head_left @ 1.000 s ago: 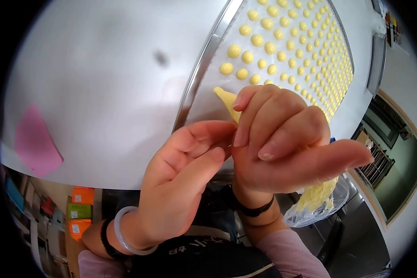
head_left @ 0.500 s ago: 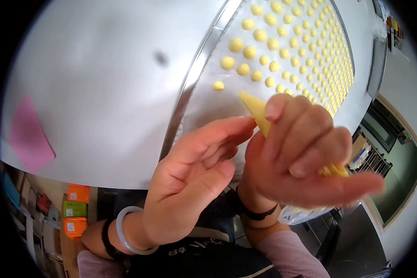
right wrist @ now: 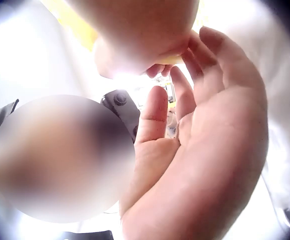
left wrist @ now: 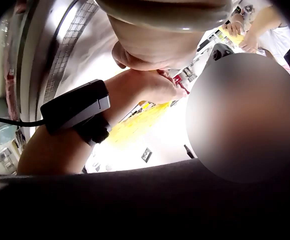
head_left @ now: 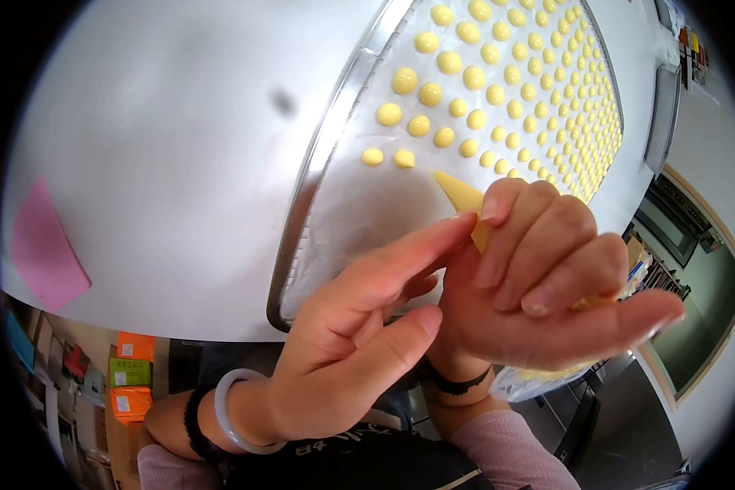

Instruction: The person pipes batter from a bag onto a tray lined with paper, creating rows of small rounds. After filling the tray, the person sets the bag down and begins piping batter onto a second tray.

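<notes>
My right hand (head_left: pixel 539 269) grips a clear piping bag (head_left: pixel 459 196) filled with yellow batter, its pointed tip just above the lined metal baking tray (head_left: pixel 314 175). My left hand (head_left: pixel 367 302) has its fingers straight, the index fingertip touching the bag beside the right forefinger. Rows of small yellow batter dots (head_left: pixel 498 73) cover the tray's far part; the two nearest dots (head_left: pixel 388 157) lie just left of the tip. The right wrist view shows the left hand's palm (right wrist: pixel 205 150) up close. In the left wrist view the right forearm (left wrist: pixel 100 125) carries a black camera.
The tray rests on a white table (head_left: pixel 163 139). A pink paper (head_left: pixel 45 249) lies at the table's left edge. Another tray (head_left: pixel 664 110) sits at the far right. Below the table edge, orange and green boxes (head_left: pixel 126 380) stand on shelving.
Both hands have shifted right along the tray with the bag. One more batter dot lies on the tray, beside the one laid half a second ago.
</notes>
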The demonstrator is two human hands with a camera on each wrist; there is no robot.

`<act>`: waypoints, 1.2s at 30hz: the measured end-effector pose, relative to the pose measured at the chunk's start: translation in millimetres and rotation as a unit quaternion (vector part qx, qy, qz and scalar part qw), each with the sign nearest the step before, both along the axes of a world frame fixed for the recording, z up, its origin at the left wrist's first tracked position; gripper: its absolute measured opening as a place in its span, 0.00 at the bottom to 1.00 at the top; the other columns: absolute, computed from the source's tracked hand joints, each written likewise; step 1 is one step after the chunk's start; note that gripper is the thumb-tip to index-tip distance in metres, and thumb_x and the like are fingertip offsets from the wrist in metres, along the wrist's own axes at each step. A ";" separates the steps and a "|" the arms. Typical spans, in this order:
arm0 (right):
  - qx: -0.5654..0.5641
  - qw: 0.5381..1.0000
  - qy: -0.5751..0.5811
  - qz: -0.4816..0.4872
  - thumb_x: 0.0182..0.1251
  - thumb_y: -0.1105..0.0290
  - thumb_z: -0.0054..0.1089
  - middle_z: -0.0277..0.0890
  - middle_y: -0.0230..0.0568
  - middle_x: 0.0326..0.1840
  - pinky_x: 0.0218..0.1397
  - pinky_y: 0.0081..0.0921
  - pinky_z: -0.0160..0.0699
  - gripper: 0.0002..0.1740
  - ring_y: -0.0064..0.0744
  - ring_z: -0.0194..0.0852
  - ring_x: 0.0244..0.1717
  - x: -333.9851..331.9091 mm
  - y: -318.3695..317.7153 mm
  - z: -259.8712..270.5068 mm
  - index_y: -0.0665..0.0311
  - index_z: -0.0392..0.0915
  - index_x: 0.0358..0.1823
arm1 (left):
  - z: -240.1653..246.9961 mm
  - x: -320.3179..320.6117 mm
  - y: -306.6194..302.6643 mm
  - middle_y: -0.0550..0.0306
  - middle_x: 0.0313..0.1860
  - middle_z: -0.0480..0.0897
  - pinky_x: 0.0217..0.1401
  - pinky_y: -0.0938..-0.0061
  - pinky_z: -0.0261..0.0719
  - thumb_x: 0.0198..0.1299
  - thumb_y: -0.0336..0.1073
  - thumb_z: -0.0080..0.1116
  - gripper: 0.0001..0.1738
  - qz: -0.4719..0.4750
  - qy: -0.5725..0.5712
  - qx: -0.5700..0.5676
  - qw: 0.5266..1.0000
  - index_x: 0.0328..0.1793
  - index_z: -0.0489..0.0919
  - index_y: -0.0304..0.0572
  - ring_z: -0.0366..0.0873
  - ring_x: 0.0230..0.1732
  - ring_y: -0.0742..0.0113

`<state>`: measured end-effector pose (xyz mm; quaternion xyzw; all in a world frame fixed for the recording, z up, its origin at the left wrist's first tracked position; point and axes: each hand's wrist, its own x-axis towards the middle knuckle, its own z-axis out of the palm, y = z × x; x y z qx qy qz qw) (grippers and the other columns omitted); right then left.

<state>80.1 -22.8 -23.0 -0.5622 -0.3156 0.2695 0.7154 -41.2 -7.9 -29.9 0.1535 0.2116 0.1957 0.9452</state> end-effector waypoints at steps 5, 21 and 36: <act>-0.031 0.998 -0.018 -0.056 0.64 0.40 0.15 0.52 0.31 0.03 0.21 0.21 0.67 0.36 0.21 0.47 0.04 -0.9 1.7 -9.2 0.55 0.55 0.05 | 0.2 7.5 -0.8 0.46 0.68 0.50 0.67 0.62 0.48 0.56 0.23 0.34 0.28 -0.002 -0.002 -0.050 0.999 0.66 0.50 0.29 0.47 0.69 0.57; -0.065 0.991 -0.043 -0.109 0.65 0.42 0.15 0.50 0.29 0.02 0.17 0.19 0.65 0.35 0.19 0.45 0.03 6.3 -8.6 -5.7 0.54 0.52 0.04 | -0.3 16.8 -11.1 0.46 0.68 0.50 0.66 0.62 0.49 0.57 0.24 0.36 0.29 -0.018 -0.020 -0.080 0.996 0.66 0.49 0.30 0.48 0.68 0.58; -0.030 0.991 -0.075 -0.105 0.66 0.44 0.14 0.53 0.32 0.03 0.17 0.17 0.66 0.35 0.19 0.45 0.03 25.3 -30.7 -3.9 0.54 0.53 0.04 | -1.4 30.6 -25.0 0.47 0.68 0.50 0.67 0.62 0.47 0.58 0.23 0.36 0.28 -0.058 -0.041 -0.053 0.996 0.66 0.48 0.30 0.47 0.69 0.59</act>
